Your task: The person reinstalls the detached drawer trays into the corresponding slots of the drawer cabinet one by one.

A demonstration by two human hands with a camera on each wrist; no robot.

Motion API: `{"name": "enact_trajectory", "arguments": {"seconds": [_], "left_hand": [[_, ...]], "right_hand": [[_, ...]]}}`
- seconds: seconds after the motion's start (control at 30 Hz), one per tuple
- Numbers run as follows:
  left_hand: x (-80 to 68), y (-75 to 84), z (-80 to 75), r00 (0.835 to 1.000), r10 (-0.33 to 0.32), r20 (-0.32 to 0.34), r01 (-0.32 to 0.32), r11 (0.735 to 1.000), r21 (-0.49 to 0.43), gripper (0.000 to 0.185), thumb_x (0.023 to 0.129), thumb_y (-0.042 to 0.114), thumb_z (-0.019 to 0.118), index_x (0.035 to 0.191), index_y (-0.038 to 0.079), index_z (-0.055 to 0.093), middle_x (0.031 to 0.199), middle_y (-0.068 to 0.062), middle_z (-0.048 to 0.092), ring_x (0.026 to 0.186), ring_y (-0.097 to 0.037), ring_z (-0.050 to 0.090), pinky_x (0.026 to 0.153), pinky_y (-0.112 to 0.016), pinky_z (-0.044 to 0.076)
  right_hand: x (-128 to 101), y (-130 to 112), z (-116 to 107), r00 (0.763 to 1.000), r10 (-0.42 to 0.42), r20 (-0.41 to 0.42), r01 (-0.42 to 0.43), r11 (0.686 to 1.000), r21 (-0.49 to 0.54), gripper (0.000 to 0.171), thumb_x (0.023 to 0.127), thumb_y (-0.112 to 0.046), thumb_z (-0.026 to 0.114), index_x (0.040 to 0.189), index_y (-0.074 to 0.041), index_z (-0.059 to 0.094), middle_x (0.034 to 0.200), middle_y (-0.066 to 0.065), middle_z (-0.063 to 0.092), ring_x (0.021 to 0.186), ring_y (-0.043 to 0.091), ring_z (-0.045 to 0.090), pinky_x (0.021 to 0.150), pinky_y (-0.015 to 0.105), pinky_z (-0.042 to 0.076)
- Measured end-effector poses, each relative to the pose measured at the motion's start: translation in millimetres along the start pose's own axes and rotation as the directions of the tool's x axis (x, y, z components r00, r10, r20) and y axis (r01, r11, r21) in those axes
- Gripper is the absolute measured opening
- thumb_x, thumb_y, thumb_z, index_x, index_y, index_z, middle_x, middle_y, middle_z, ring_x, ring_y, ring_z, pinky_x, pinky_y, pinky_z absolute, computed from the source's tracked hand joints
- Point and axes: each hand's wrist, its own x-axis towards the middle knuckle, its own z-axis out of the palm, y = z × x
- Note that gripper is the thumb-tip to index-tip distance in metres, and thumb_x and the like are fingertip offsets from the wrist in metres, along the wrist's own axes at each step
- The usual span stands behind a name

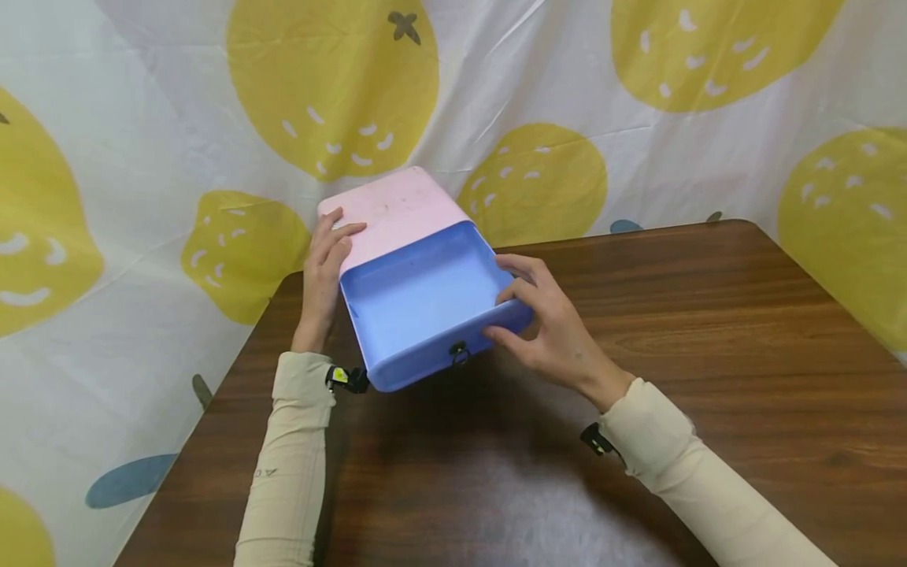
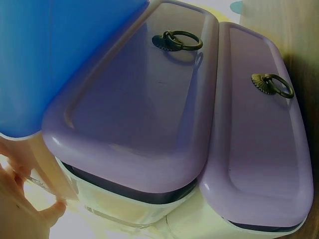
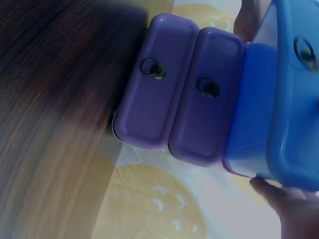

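Observation:
A small drawer cabinet with a pink top (image 1: 397, 209) stands at the far left corner of the table. Its top blue drawer (image 1: 418, 303) is pulled out toward me and looks empty; a dark ring pull (image 1: 459, 353) hangs on its front. My left hand (image 1: 327, 260) rests with straight fingers on the pink top's left edge. My right hand (image 1: 527, 315) pinches the drawer's front right corner, thumb inside and fingers on the front. The left wrist view shows two closed purple drawers (image 2: 144, 114) (image 2: 259, 149) below. In the right wrist view the pulled-out drawer (image 3: 279, 109) sticks out past them.
The dark wooden table (image 1: 638, 354) stretches wide to the right and toward me. A white cloth with yellow fruit prints (image 1: 538, 94) hangs close behind and to the left of the cabinet. The table's left edge lies just beside my left forearm.

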Motion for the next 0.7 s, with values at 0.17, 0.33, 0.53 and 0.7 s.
{"name": "enact_trajectory", "arguments": {"seconds": [0.17, 0.33, 0.53, 0.7], "left_hand": [[-0.8, -0.7, 0.4, 1.000, -0.002, 0.006, 0.002, 1.000, -0.004, 0.039, 0.104, 0.027, 0.053, 0.131, 0.004, 0.070, 0.166, 0.000, 0.041, 0.161, -0.016, 0.021, 0.133, -0.046, 0.008], [-2.8, -0.9, -1.2, 1.000, -0.021, 0.009, 0.021, 1.000, -0.002, 0.040, 0.105, 0.029, 0.052, 0.132, 0.006, 0.070, 0.167, 0.003, 0.040, 0.162, -0.015, 0.020, 0.133, -0.048, 0.007], [-0.6, -0.1, -3.1, 1.000, -0.009, 0.007, 0.009, 1.000, -0.001, 0.040, 0.105, 0.029, 0.053, 0.132, 0.006, 0.070, 0.167, 0.002, 0.040, 0.162, -0.014, 0.020, 0.134, -0.046, 0.007], [-0.8, 0.5, -4.7, 1.000, -0.015, -0.001, 0.015, 1.000, -0.003, 0.039, 0.105, 0.026, 0.052, 0.132, 0.004, 0.070, 0.167, 0.001, 0.040, 0.162, -0.015, 0.020, 0.134, -0.045, 0.007]], "right_hand": [[1.0, 0.5, 2.2, 0.998, 0.050, -0.049, -0.049, 0.999, 0.003, 0.029, 0.083, -0.006, 0.086, 0.101, -0.003, 0.063, 0.155, 0.021, 0.043, 0.147, 0.038, 0.046, 0.115, 0.055, 0.046], [2.2, -0.1, 3.4, 0.992, 0.118, -0.051, -0.119, 0.993, -0.014, 0.031, 0.085, -0.012, 0.087, 0.107, -0.007, 0.065, 0.155, 0.019, 0.043, 0.145, 0.038, 0.048, 0.112, 0.056, 0.048], [5.7, -0.1, 3.1, 0.984, 0.168, -0.055, -0.169, 0.986, -0.013, 0.037, 0.085, -0.015, 0.087, 0.116, -0.010, 0.068, 0.152, 0.016, 0.048, 0.134, 0.035, 0.056, 0.088, 0.053, 0.059], [6.4, 1.2, 4.0, 0.978, 0.203, -0.052, -0.202, 0.979, 0.029, 0.048, 0.084, -0.014, 0.088, 0.124, -0.006, 0.063, 0.150, 0.013, 0.052, 0.132, 0.031, 0.056, 0.089, 0.056, 0.060]]}}
